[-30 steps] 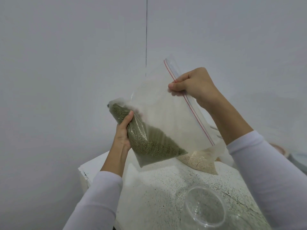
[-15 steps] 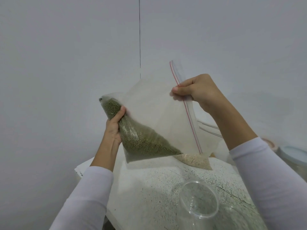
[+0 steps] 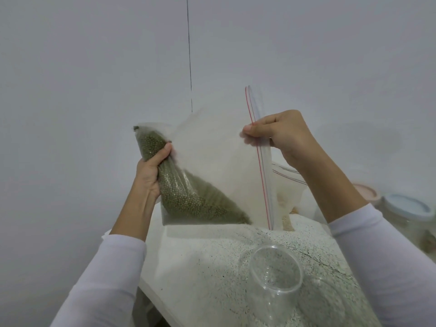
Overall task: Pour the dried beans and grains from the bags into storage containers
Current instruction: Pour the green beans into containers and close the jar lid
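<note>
A person lifts a zip bag of green beans (image 3: pixel 188 197) above a speckled white bench (image 3: pixel 200 267), the left hand (image 3: pixel 151 173) clenched round its bean-filled bottom corner while the right hand (image 3: pixel 280 135) pinches the red-lined zip strip (image 3: pixel 259 161) at the mouth. No beans have left the bag, and its seal appears not yet opened, though the clear plastic makes that hard to judge. Below the right grip an empty clear container (image 3: pixel 276 270) waits, lidless. Behind the bag, a second bag of pale grain (image 3: pixel 285 218) rests on the bench, unpoured. Further right of the right grip stand two lidded jars (image 3: pixel 405 208). No brand, label or writing is legible anywhere
</note>
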A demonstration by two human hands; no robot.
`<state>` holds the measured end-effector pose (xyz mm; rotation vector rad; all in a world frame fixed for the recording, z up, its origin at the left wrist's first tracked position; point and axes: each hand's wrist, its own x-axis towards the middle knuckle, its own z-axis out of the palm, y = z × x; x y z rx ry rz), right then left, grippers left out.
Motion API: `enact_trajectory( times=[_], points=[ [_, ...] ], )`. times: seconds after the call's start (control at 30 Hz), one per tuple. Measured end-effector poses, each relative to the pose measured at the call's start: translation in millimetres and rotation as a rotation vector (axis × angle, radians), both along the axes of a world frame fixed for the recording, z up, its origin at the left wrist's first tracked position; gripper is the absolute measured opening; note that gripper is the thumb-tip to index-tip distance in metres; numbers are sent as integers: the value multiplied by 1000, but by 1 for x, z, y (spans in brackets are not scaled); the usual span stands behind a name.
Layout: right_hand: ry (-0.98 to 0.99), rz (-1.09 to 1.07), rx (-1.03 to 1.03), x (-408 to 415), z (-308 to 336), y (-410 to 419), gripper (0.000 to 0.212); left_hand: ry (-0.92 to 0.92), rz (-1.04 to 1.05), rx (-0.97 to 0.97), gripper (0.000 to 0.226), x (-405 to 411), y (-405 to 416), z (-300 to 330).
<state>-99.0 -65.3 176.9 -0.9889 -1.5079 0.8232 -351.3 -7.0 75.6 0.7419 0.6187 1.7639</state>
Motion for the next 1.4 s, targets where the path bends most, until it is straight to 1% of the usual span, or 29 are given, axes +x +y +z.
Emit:
enact_trajectory(
  times=[0.03, 0.07, 0.13, 0.27, 0.37, 0.6, 0.8, 0.87, 0.93, 1.07, 1.23, 1.33, 1.4],
  points=[
    [8, 1, -1, -1, -1, -1, 9, -21, -13, -4, 3, 0, -1, 0],
    [15, 1, -1, -2, -2, -2, 9, -23, -20, -13, 8, 0, -2, -1],
    [31, 4, 1, -6, -2, -4, 9, 9, -21, -41, 12, -1, -5, -3],
    [63, 12, -13, -15, -1, -5, 9, 32, -25, -62, 4, 0, -9, -6],
    [65, 25, -17, -22, -1, -7, 9, 45, -59, -55, 8, 1, -11, -7],
    [90, 27, -24, -31, 3, -3, 7, -75, -85, -72, 15, 1, -5, -10],
    [113, 32, -3, -41, 7, -3, 8, -132, -106, -68, 22, 0, -9, -8],
    [126, 35, 3, -43, 9, -3, 8, -168, -97, -47, 33, -1, -8, -7],
    [125, 36, 6, -44, 9, -3, 7, -207, -94, -41, 37, -2, -7, -6],
    [112, 20, -3, -44, 7, -2, 7, -238, -80, -70, 37, -5, -6, -5],
    [91, -15, 9, -38, 3, -5, 12, -332, -108, -17, 33, -10, -6, 2],
    [41, -49, 33, -32, 1, -10, 7, -333, -96, 3, 34, -12, -7, 7],
    [29, -68, 40, -28, -1, -13, 5, -292, -73, 5, 32, -13, -8, 12]
  ],
)
